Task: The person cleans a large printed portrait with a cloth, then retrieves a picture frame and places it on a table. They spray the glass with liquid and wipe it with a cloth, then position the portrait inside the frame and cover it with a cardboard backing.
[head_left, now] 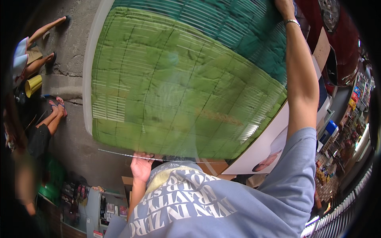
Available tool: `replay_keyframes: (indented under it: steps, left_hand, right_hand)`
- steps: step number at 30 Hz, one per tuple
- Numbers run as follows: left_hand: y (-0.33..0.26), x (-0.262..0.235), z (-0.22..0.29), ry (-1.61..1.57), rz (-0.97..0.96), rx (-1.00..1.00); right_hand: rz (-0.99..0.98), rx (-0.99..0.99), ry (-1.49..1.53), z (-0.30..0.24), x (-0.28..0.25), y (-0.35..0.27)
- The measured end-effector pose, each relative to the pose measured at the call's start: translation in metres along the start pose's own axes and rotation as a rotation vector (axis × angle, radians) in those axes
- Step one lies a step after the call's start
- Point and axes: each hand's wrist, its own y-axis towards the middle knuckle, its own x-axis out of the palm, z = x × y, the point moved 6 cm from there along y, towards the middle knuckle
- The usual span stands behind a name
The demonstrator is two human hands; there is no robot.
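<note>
At your far left, sandalled feet (59,106) and a yellow tub (33,85) showed on the grey ground. Next came a pale plastic rim (88,75), curving along the left side of the light green cloth (158,89). Your left hand (141,167) was raised in front of your shirt at that cloth's near edge, left of its middle; its fingers were drawn in narrow on a thin strip (119,153) that ran sideways just below the cloth.

The light green cloth lay straight ahead of you, beyond the left hand, its long axis running roughly left to right and its far edge slanting nearer on the right. Streaks of glare crossed it. Beyond it, toward the upper right, lay the dark green cloth (234,29).

Your left hand was the nearer one to the light cloth's near edge. Your right hand (283,8) reached well out past its right end, beside the dark cloth; the picture cut off its fingers, so whether they gripped could not be told. Right of that arm stood a red vehicle (351,43).
</note>
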Motion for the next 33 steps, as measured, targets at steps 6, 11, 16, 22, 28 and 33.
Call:
replay_keyframes:
  steps: [6,11,16,22,28,33]
  left_hand:
    - [0.002,0.006,0.003,0.064,-0.070,-0.043]
    - [0.005,0.010,0.003,0.077,-0.150,-0.057]
    - [0.009,0.004,0.007,0.093,-0.183,-0.038]
    - [0.010,0.002,0.009,0.094,-0.195,-0.025]
    - [0.008,0.006,0.011,0.145,-0.160,-0.003]
    - [0.006,0.011,0.013,0.134,-0.156,0.007]
  right_hand:
    - [-0.190,-0.320,0.239,-0.173,-0.053,-0.185]
    - [-0.503,-0.113,0.307,-0.326,-0.096,-0.396]
    - [-0.447,0.012,0.305,-0.455,-0.115,-0.519]
    - [-0.227,0.379,0.284,-0.445,-0.091,-0.434]
    - [0.121,0.274,0.001,-0.216,-0.021,-0.174]
    - [0.078,0.212,-0.118,-0.099,0.019,-0.029]
